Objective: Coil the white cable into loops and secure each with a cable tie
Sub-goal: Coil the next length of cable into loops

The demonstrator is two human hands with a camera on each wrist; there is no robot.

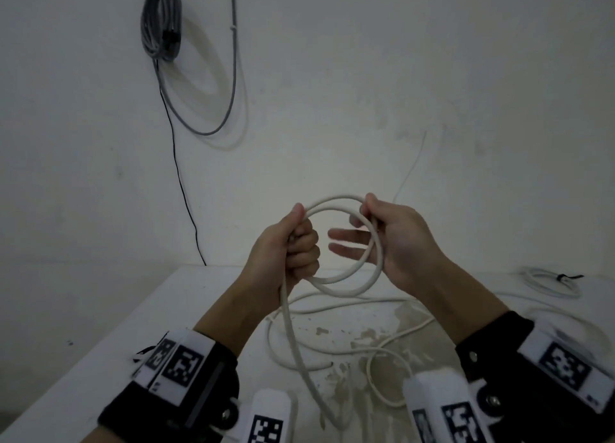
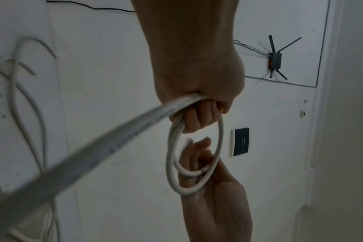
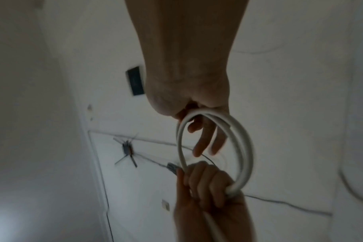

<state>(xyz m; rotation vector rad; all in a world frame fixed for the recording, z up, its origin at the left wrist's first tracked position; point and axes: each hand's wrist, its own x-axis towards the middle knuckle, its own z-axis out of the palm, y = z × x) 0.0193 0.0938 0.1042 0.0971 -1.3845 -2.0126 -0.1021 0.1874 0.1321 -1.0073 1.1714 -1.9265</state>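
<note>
While gripping the white cable (image 1: 346,276) mid-frame, left hand (image 1: 286,246) fisted, right hand (image 1: 392,239) pinching, lower fingers straight; slack across table (image 1: 100,342) below; grey coil (image 1: 161,19) upper left; tied coil (image 1: 549,281) right.

White cable (image 1: 336,277) on a white, stained tabletop (image 1: 116,336)

An off-white cable is seen against a pale grey-white wall (image 1: 366,76); brownish blotches mark the tabletop at lower centre. A grey cable bundle (image 1: 162,23) is hung at upper left, with a thin black wire (image 1: 181,182) below it. Black wristbands (image 1: 186,399) carry white blocks printed with black-and-white square codes.
</note>
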